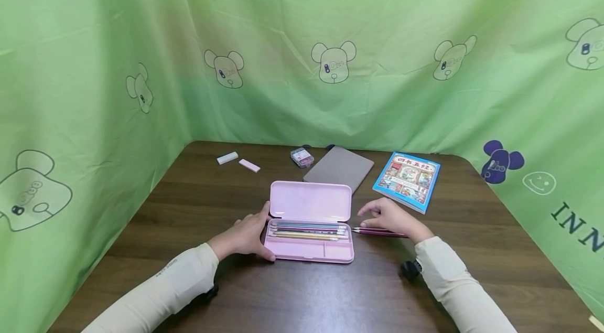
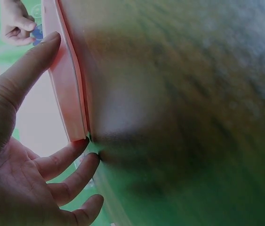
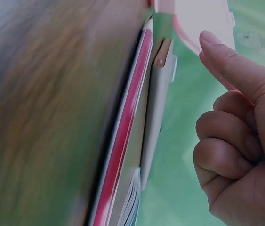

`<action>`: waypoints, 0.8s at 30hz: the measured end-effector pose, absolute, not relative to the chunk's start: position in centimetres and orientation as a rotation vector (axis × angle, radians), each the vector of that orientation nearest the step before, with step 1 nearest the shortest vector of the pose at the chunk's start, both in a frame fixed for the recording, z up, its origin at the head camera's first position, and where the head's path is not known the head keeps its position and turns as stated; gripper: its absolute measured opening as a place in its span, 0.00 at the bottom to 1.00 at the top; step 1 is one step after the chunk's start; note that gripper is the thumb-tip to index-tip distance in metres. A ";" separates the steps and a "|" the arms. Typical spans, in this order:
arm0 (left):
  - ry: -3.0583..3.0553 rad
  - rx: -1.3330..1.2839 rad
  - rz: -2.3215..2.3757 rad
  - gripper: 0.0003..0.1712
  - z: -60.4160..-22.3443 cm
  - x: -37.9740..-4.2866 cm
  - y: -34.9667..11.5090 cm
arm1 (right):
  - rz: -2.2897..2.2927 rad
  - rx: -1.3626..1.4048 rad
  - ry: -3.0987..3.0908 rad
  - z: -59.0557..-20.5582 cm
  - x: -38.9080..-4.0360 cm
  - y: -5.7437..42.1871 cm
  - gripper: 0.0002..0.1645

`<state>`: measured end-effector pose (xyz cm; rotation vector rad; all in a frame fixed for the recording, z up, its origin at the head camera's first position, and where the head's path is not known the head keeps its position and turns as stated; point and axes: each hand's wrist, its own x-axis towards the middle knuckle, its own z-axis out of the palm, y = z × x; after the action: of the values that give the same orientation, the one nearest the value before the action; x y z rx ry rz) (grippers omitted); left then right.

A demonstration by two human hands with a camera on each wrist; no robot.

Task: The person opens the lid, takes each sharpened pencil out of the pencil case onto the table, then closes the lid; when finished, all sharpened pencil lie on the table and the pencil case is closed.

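An opened pink pencil case (image 1: pixel 302 258) stands in the middle of the table, its lid (image 1: pixel 311 201) raised at the back. Several pencils (image 1: pixel 309 237) lie side by side in its rear compartment. My left hand (image 1: pixel 245 234) holds the case's left end, thumb at the front corner and fingers at the back; the left wrist view shows thumb and forefinger touching its pink wall (image 2: pixel 68 94). Above dark red pencils (image 1: pixel 381 232), right of the case, hovers my right hand (image 1: pixel 391 217). Nothing shows between its thumb and forefinger; its other fingers curl toward the palm in the right wrist view.
Behind the case lie a flat grey rectangular item (image 1: pixel 340 168) and a small clear box (image 1: pixel 302 158). A blue-edged book (image 1: pixel 408 181) lies at the back right. Two small blocks, one white (image 1: pixel 227 158) and one pink (image 1: pixel 249 165), lie at the back left.
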<state>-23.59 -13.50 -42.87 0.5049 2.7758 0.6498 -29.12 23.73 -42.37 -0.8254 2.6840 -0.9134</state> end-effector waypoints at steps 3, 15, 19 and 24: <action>2.776 0.504 0.654 0.76 -42.8 -23.6 -13.6 | -0.936 -0.847 2.661 -42.2 -29.3 22.7 0.14; 2.793 0.506 0.620 0.76 -42.9 -23.6 -13.4 | -0.915 -0.915 2.576 -42.5 -29.7 19.1 0.11; 2.798 0.516 0.605 0.76 -42.8 -23.6 -13.3 | -0.845 -0.925 2.566 -43.0 -29.6 18.5 0.12; 2.799 0.507 0.597 0.76 -42.7 -23.6 -13.2 | -0.773 -0.936 2.612 -43.1 -29.5 17.9 0.14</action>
<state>-23.63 -13.24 -42.72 0.5067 2.7987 0.5971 -29.46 17.93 -43.08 -0.9362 2.6124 -0.7729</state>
